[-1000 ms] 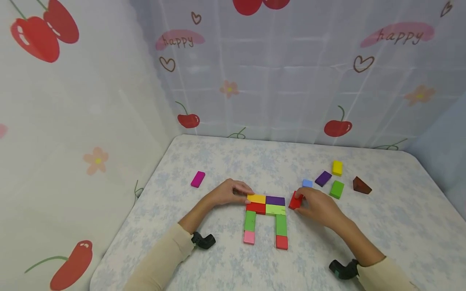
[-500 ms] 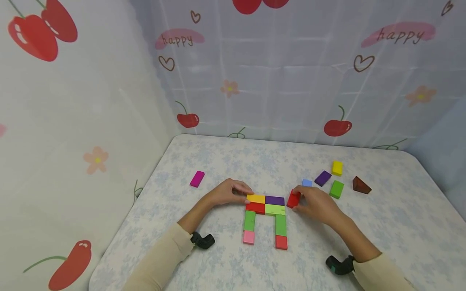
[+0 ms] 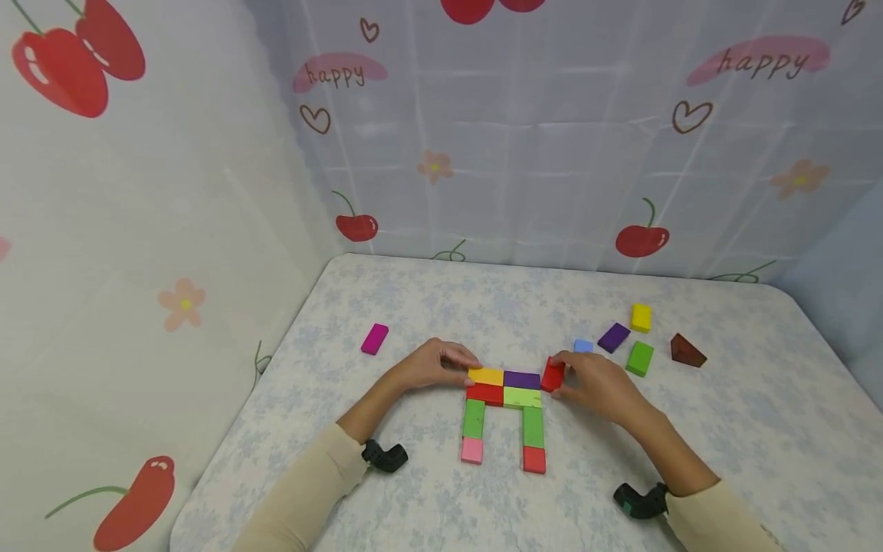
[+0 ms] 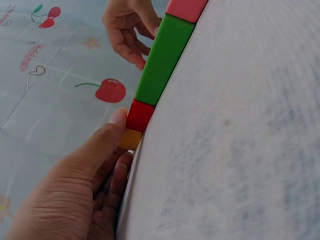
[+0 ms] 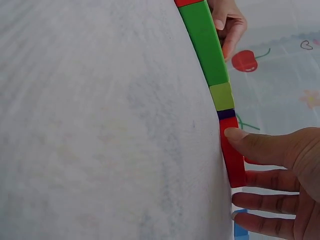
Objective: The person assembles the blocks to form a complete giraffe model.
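Observation:
In the head view my right hand [image 3: 599, 386] grips a red block [image 3: 552, 375] between thumb and fingers, tilted, right beside the end of a purple block [image 3: 521, 380]. My left hand [image 3: 436, 365] holds the far left corner of a flat block figure, its thumb and fingers around the orange block [image 3: 487, 376]. Nearer lie another red block [image 3: 485, 395] and a lime block [image 3: 522, 397]. Two green blocks, left [image 3: 474, 418] and right [image 3: 533, 426], run toward the front like legs, ending in a pink block [image 3: 472, 451] and a small red block [image 3: 534, 459].
Loose on the patterned table [image 3: 428, 506] lie a magenta block [image 3: 375, 339] at left, and light blue [image 3: 583, 346], purple [image 3: 613, 337], yellow [image 3: 641, 317], green [image 3: 639, 359] and brown [image 3: 687, 350] blocks at right. A printed curtain [image 3: 524, 207] stands behind.
My right hand has slid the red block a little left, up to the purple block's end. The left hand has stayed in place, and the other blocks lie as before.

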`<state>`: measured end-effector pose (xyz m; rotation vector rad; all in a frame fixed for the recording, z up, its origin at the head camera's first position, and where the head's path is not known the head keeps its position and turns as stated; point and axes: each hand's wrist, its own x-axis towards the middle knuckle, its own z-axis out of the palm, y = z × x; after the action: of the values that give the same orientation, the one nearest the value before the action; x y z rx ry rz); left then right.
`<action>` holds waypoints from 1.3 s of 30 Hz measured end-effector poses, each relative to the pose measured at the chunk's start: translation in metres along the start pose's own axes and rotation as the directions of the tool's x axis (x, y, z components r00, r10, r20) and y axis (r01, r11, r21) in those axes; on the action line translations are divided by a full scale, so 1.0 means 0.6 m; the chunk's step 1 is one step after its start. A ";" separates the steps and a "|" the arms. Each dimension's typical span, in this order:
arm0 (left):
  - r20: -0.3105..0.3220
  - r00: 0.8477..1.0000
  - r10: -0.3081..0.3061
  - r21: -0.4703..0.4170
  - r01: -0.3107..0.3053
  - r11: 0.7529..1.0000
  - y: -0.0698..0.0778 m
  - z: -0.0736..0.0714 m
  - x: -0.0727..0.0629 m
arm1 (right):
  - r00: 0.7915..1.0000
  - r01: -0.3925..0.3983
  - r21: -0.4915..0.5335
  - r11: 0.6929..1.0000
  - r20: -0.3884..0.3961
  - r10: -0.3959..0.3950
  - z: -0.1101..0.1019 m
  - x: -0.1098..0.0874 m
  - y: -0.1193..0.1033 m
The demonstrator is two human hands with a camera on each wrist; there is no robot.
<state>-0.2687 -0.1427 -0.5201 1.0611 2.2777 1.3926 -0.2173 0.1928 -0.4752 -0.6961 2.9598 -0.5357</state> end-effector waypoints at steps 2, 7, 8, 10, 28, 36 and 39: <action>0.004 1.000 0.003 -0.013 -0.003 1.000 0.016 -0.002 -0.003 | 1.000 0.014 -0.003 1.000 -0.001 -0.014 0.000 -0.001 0.001; 0.005 1.000 0.021 -0.030 -0.021 0.999 0.033 -0.004 -0.007 | 0.999 0.044 -0.008 0.999 -0.007 -0.044 0.001 -0.003 0.003; 0.003 1.000 0.024 -0.027 -0.024 0.999 0.028 -0.003 -0.007 | 0.999 0.046 -0.009 0.999 -0.008 -0.046 0.002 -0.003 0.003; 0.006 1.000 0.022 -0.020 -0.022 1.000 0.013 0.000 -0.004 | 0.999 0.044 -0.010 0.999 -0.007 -0.044 0.003 -0.004 0.003; -0.002 1.000 0.031 -0.024 -0.031 0.999 -0.022 0.002 0.002 | 0.999 0.050 -0.004 0.999 0.010 -0.050 0.000 -0.004 0.002; 0.002 1.000 0.028 -0.021 -0.028 0.999 -0.023 0.003 0.001 | 0.998 0.057 -0.012 0.998 0.006 -0.057 -0.002 -0.007 0.001; -0.003 1.000 0.017 -0.015 -0.017 1.000 -0.020 0.000 0.002 | 0.998 0.059 0.001 0.998 0.008 -0.059 -0.007 -0.006 0.002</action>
<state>-0.2749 -0.1448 -0.5302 1.0765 2.2621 1.4167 -0.2154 0.1969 -0.4721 -0.7857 2.9394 -0.5358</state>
